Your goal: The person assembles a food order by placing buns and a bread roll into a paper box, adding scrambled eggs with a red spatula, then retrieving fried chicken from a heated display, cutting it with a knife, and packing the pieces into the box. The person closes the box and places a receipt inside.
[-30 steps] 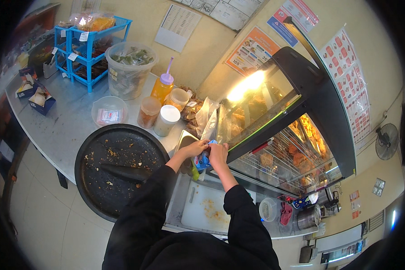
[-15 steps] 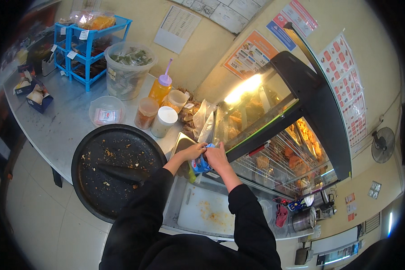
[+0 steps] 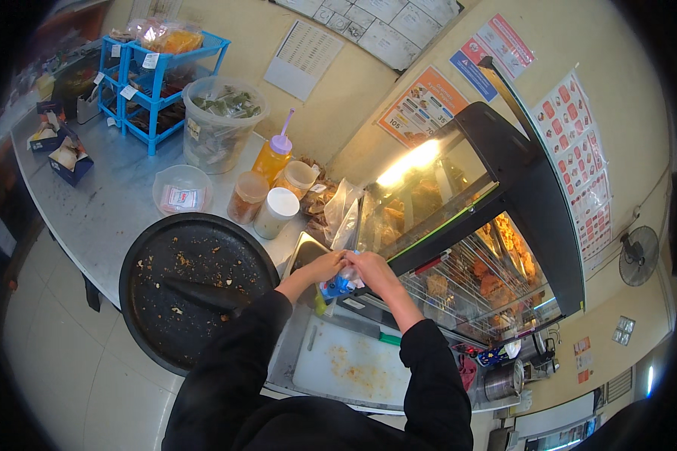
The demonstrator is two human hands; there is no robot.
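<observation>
Between my two hands hangs a small blue-and-white plastic packet (image 3: 338,285). My left hand (image 3: 325,267) pinches its upper edge, and my right hand (image 3: 374,269) grips the same edge close beside it, the fingers of both hands almost meeting. Under the packet is a metal tray (image 3: 305,249) with something yellow-green near its front end. To the left lies a large round black stone mortar (image 3: 144,301) with food crumbs in it and a dark pestle (image 3: 195,294) resting across it. A white cutting board (image 3: 331,368) with brownish stains lies below my hands.
A glass-fronted warming cabinet (image 3: 466,188) with fried food stands close at the right. A green-handled knife (image 3: 387,338) lies along the board. Behind are lidded jars (image 3: 277,213), a yellow squeeze bottle (image 3: 271,156), a clear bucket (image 3: 210,139) and a blue rack (image 3: 158,105).
My right hand has turned and closed in against my left at the packet's top. The view has shifted slightly, and the knife's green handle now shows beside my right forearm.
</observation>
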